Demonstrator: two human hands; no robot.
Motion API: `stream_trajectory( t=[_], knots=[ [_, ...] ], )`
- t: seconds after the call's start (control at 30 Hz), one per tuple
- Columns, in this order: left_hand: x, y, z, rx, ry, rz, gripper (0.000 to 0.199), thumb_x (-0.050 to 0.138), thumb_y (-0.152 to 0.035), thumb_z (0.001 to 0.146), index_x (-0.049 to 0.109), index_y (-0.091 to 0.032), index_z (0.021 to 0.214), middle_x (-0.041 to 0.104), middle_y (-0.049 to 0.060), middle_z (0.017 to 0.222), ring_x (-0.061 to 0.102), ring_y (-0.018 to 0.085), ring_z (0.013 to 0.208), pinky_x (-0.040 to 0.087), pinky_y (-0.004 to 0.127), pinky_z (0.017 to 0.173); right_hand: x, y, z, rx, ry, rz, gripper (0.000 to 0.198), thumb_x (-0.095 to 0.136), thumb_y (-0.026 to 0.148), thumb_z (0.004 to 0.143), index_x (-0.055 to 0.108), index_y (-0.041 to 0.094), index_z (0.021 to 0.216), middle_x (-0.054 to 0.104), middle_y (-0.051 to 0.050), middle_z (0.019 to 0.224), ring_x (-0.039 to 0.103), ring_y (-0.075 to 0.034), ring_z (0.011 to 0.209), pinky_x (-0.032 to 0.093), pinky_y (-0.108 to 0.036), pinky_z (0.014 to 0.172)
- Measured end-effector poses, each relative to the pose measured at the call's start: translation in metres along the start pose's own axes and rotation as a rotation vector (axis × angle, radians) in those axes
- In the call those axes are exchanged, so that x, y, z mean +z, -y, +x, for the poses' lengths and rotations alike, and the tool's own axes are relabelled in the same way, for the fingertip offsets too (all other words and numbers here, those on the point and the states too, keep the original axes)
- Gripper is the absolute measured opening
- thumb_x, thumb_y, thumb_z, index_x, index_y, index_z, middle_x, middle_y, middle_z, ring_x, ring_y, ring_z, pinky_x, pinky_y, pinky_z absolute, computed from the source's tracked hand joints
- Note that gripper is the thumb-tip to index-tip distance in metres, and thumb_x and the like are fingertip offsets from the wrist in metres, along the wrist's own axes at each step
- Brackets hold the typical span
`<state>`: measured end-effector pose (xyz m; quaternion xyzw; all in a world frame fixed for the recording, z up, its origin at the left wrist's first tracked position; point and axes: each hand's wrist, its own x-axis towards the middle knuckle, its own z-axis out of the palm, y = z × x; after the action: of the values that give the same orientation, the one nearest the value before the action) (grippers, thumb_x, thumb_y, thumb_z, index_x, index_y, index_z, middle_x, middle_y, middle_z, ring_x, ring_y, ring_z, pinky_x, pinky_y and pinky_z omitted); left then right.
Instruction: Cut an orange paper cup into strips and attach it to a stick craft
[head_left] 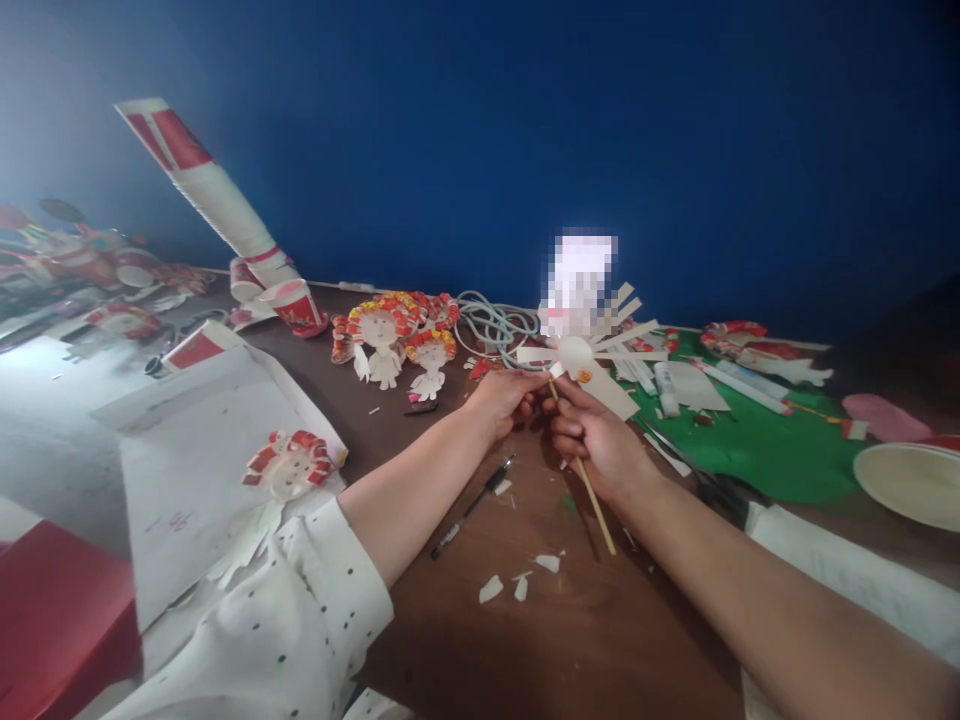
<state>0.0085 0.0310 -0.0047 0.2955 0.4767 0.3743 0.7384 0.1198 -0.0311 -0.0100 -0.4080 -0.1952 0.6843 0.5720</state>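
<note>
Centrally, a thin wooden stick (596, 510) slanted down through the right hand (596, 435), which was clamped round it near the top, presumably for close control. The left hand (501, 402) met it at the tip, fingers curled; whether they gripped anything could not be told. Just beyond stood a white paper disc with radiating strips (576, 353), its join to the stick unclear. Nearer, a pen (472, 507) and paper scraps (491, 589) lay on the brown surface (450, 660). Farther left, paper figures (382, 340) were grouped beside pale cord (495, 325), perhaps to keep them together. To the right, a glue stick (665, 388) lay by a green sheet (787, 455), seemingly within easy reach.
</note>
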Motion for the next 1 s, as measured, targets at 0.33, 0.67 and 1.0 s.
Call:
stream_trajectory(
  t=[0.33, 0.67, 1.0],
  knots=[
    [0.000, -0.002, -0.003, -0.042, 0.063, 0.031, 0.016, 0.055, -0.015, 0.086, 0.062, -0.011, 0.072, 0.051, -0.001, 0.048, 0.049, 0.004, 0.040, 0.031, 0.010, 0.037, 0.001, 0.000, -0.001, 0.001, 0.028, -0.007, 0.032, 0.060, 0.007, 0.068, 0.064, 0.019, 0.097, 0.053, 0.003, 0.069, 0.028, 0.000, 0.042, 0.018, -0.007, 0.033],
    [0.003, 0.005, 0.002, 0.011, -0.039, 0.022, 0.011, 0.063, -0.014, 0.079, 0.061, -0.010, 0.069, 0.053, 0.000, 0.052, 0.052, 0.006, 0.041, 0.033, 0.015, 0.040, 0.002, -0.011, -0.002, -0.095, 0.052, -0.091, 0.044, 0.062, 0.012, 0.067, 0.059, 0.022, 0.110, 0.046, 0.007, 0.064, 0.028, -0.002, 0.043, 0.018, -0.010, 0.035],
    [0.004, 0.009, 0.002, 0.095, -0.060, -0.019, 0.017, 0.072, -0.016, 0.071, 0.057, -0.011, 0.064, 0.049, -0.003, 0.050, 0.044, 0.004, 0.040, 0.030, 0.018, 0.041, -0.001, -0.015, -0.001, -0.077, 0.091, -0.038, 0.034, 0.063, 0.012, 0.069, 0.063, 0.023, 0.102, 0.056, 0.002, 0.076, 0.031, -0.002, 0.046, 0.018, -0.009, 0.035]
  ],
)
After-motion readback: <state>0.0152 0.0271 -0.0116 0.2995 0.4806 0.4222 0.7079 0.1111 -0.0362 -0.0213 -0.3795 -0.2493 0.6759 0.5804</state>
